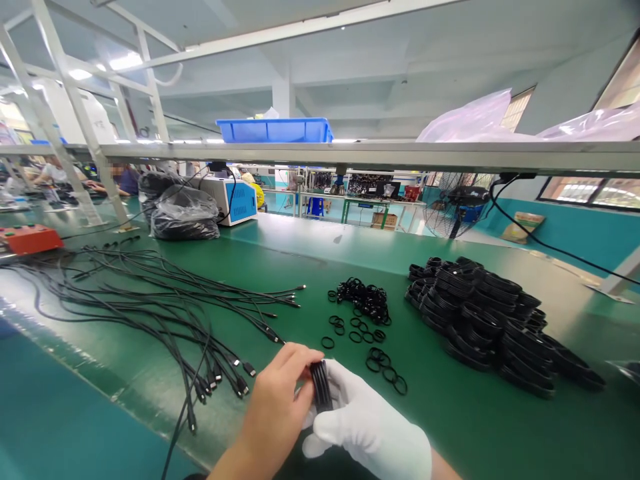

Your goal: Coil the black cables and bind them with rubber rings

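Two hands and one coiled black cable (321, 387) at the lower centre of the frame, above a green bench (430, 420). The left hand (275, 397), bare, pinches the upper part of the coil between thumb and fingers; the right hand (365, 417), in one white glove, grasps its lower part from the opposite side. Just beyond them, at centre, lie one heap of small black rings (364, 300) and more than ten loose rings (399, 385), some overlapping. At right stands one pile of coiled cables (480, 313), too tightly stacked to count. At left, uncoiled cables (150, 317) spread in two overlapping groups, their exact number unclear. Farther back are one blue-and-white box (240, 200), left of centre, and one blue tray (275, 131) on the shelf (375, 153), upper centre.
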Demonstrator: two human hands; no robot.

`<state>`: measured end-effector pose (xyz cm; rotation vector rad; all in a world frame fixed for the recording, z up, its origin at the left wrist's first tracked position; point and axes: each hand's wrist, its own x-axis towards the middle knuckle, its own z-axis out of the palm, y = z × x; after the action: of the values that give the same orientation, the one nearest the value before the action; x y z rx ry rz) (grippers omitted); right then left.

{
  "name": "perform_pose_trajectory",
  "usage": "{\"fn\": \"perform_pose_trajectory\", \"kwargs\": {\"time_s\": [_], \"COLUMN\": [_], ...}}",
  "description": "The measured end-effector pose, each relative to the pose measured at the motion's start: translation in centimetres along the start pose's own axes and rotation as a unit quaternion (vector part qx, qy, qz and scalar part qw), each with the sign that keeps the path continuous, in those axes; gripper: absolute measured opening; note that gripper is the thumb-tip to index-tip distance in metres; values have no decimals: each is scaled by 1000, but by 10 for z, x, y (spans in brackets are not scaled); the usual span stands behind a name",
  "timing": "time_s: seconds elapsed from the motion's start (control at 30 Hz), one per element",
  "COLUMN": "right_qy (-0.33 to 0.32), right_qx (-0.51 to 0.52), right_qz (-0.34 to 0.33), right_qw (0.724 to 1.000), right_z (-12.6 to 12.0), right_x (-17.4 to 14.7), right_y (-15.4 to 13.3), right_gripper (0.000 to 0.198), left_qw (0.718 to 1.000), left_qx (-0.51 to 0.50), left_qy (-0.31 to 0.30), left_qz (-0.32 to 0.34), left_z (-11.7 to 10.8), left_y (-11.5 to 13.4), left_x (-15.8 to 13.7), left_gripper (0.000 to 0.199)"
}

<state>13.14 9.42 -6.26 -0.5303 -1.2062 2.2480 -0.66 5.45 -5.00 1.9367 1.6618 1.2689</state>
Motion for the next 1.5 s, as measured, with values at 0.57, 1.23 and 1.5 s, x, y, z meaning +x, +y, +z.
{"fn": "perform_pose_trajectory", "kwargs": {"time_s": [0.57, 1.23, 1.5], "right_qy": [-42, -75, -116], "right_qx": [60, 129, 172], "right_qz": [5, -4, 28], "right_qw": [997, 989, 978], "right_z": [-3, -14, -17], "right_x": [0, -3, -4], "right_y": [1, -1, -2], "right_gripper": [57, 43, 46], "left_qw": [996, 986, 976], "left_qx": [-5, -84, -145], "left_qy": [82, -57, -73], "left_qz": [19, -133, -142], "left_z": [12, -14, -19], "left_y": [-15, 13, 3], "left_x": [12, 7, 15], "left_gripper": [31, 12, 19]}}
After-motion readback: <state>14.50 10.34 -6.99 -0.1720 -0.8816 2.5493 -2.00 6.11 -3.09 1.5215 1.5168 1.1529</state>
